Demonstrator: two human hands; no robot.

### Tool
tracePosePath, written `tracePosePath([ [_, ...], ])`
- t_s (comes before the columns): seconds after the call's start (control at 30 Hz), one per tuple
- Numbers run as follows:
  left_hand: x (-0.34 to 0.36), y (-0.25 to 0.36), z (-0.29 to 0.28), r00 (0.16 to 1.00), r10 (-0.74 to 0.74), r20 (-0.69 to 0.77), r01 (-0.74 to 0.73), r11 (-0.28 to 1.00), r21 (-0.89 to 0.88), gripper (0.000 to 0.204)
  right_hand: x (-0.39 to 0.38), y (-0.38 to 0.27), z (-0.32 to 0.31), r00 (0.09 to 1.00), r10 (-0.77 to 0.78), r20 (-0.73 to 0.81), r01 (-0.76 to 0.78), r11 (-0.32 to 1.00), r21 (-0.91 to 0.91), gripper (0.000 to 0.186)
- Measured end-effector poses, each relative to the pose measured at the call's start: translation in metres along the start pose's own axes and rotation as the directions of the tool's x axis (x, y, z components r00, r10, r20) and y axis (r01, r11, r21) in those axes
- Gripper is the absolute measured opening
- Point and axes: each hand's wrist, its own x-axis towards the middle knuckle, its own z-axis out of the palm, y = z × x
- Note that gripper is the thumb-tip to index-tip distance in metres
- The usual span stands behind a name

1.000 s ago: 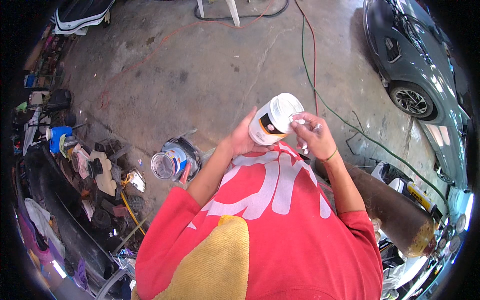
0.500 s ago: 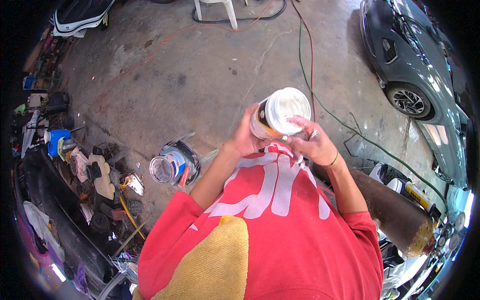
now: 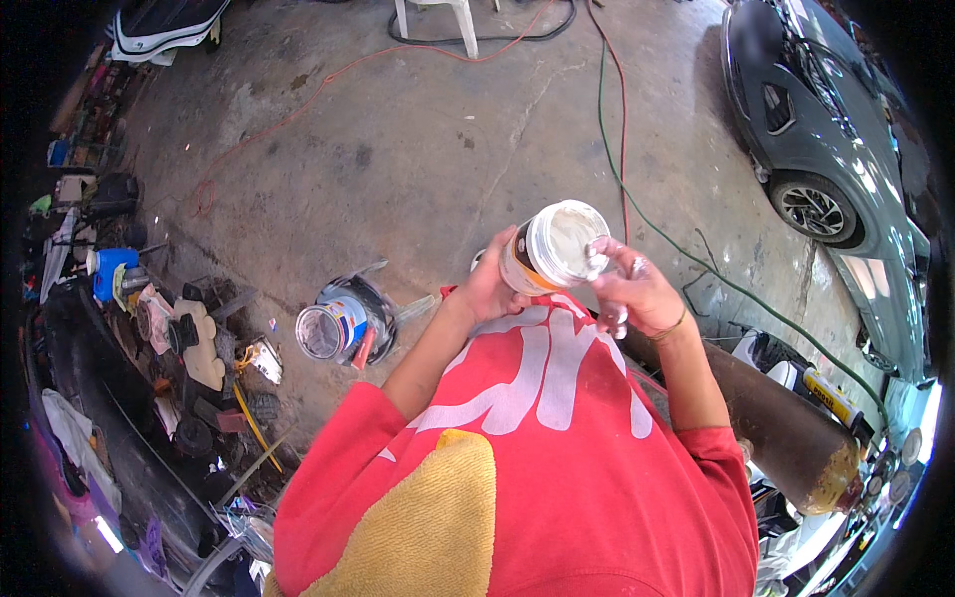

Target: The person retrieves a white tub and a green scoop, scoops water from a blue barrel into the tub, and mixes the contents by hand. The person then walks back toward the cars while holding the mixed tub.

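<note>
My left hand [image 3: 489,284] is wrapped round the side of a white plastic jar [image 3: 527,261] with a dark and orange label. The jar tilts, with its mouth facing up and to the right, and white paste [image 3: 572,237] coats its inside. My right hand [image 3: 642,296] is at the right side of the jar's mouth, its fingers bent and apart. White paste is smeared over its fingertips, one of which is at the rim. I see no tool in the right hand.
An open can [image 3: 323,331] with a blue label stands on the left near car parts and clutter [image 3: 199,358]. A brown cylinder [image 3: 776,418] lies at my right. Green hose [image 3: 736,284] and red hose [image 3: 624,149] cross the floor towards a grey car [image 3: 836,129].
The jar has come lower and tipped further to the right, showing more of its inside. My right hand has drawn back to the right, and its fingers have spread.
</note>
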Motion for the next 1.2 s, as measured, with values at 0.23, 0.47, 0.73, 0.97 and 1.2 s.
tracePosePath([
  [0.23,0.002,-0.006,-0.013,0.916,0.292,-0.275,-0.212,0.934,0.288,0.056,0.013,-0.006,-0.013,0.998,0.035,0.048,-0.014,0.929,-0.369,0.065],
  [0.47,0.000,-0.004,-0.008,0.575,0.653,-0.493,-0.317,0.733,0.601,0.069,0.012,0.001,-0.019,0.999,0.023,0.037,-0.017,0.989,-0.148,0.065],
  [0.73,-0.009,-0.013,-0.032,0.856,0.443,-0.266,-0.376,0.888,0.266,0.054,0.037,0.030,-0.035,0.694,-0.717,-0.058,0.255,0.321,-0.912,0.059],
  [0.97,-0.008,-0.021,-0.043,0.928,0.363,-0.088,-0.330,0.907,0.262,0.054,0.044,0.013,-0.017,0.786,-0.606,-0.125,0.171,0.407,-0.897,0.085],
  [1.2,-0.007,-0.027,-0.011,0.783,0.602,-0.157,-0.487,0.750,0.447,0.064,0.067,0.034,-0.044,0.847,-0.484,-0.220,0.291,0.768,-0.571,0.087],
])
